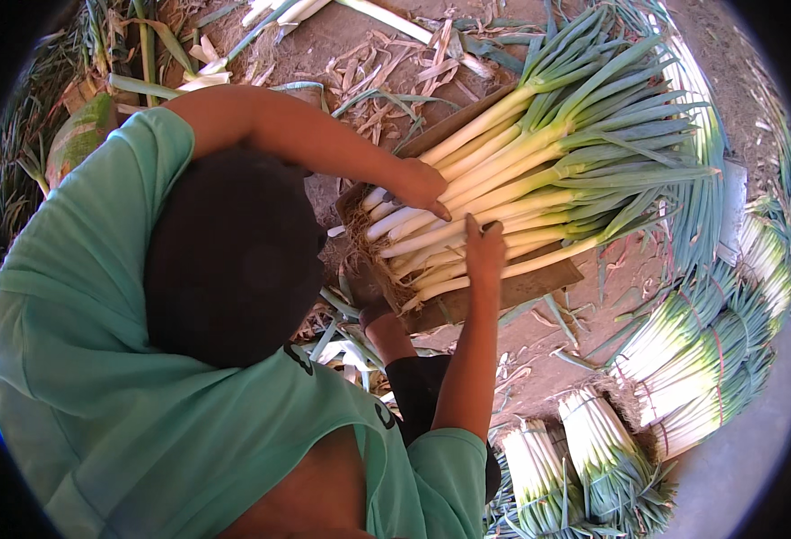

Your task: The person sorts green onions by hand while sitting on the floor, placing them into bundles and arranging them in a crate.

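Note:
Long green onions [483,175] with white stalks lie side by side in a shallow wooden tray [550,277]. Their brown roots [362,242] gather at the tray's left end, and the green leaves spread past its far right side. Across the upper stalks rests my left hand [424,185], thumb extended and most fingers hidden. My right hand [486,252] touches the lower middle stalks, its thumb and forefinger a little apart. Whether either hand grips a stalk cannot be seen. Only a small gap separates the two hands.
Tied green onion bundles [692,364] lie at right, with more bundles [587,451] below. Dry husks [382,81] and loose stalks [402,23] litter the earth floor. A dark rounded head [234,263] and a green shirt [99,377] block the left. A bare foot [385,330] is beside the tray.

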`<state>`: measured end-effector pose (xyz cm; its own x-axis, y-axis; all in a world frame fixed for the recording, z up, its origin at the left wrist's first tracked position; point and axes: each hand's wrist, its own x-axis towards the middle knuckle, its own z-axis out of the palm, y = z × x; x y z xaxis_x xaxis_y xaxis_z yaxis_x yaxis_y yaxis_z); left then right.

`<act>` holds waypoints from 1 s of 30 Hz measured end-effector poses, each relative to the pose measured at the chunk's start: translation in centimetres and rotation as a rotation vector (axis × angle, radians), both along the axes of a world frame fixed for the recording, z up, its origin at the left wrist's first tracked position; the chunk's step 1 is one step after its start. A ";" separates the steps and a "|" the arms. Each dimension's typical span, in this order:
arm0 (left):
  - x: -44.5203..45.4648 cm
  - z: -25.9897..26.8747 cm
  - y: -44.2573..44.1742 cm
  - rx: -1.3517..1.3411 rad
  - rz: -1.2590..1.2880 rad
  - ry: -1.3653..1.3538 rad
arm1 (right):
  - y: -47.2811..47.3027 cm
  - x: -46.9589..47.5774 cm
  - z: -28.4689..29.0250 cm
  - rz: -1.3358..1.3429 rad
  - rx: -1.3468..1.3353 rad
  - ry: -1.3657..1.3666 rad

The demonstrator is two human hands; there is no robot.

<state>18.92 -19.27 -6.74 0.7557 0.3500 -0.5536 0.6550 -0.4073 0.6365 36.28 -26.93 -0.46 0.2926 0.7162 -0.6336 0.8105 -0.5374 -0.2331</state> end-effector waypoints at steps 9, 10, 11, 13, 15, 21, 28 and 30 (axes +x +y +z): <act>1.0 1.6 0.2 -0.049 -0.062 0.044 | 12.3 0.2 0.0 0.560 0.821 -0.356; 0.9 1.2 0.0 -0.063 -0.064 0.021 | 12.3 1.2 -1.4 0.638 0.784 -0.396; 0.8 0.8 -0.3 -0.077 -0.067 -0.002 | 12.1 1.9 -2.8 0.716 0.745 -0.436; 0.0 0.1 0.0 -0.064 -0.100 -0.062 | 10.8 3.1 -4.3 0.643 0.707 -0.391; -1.2 0.4 -0.3 -0.009 -0.176 -0.144 | 10.0 3.6 -5.1 0.584 0.737 -0.390; -1.9 0.2 -0.9 -0.009 0.098 -0.197 | 11.7 3.0 -7.1 0.546 0.810 -0.418; -1.2 -0.5 -0.9 0.076 0.016 -0.199 | 11.2 3.3 -4.9 0.406 0.895 -0.214; -1.4 -0.7 -1.1 0.080 0.065 -0.217 | 9.7 2.8 -3.1 0.181 0.887 -0.092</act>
<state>17.54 -20.38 -7.42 0.8284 0.4375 -0.3497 0.5329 -0.4236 0.7325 39.11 -17.21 -3.60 0.1505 0.9697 0.1923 0.9010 -0.0545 -0.4304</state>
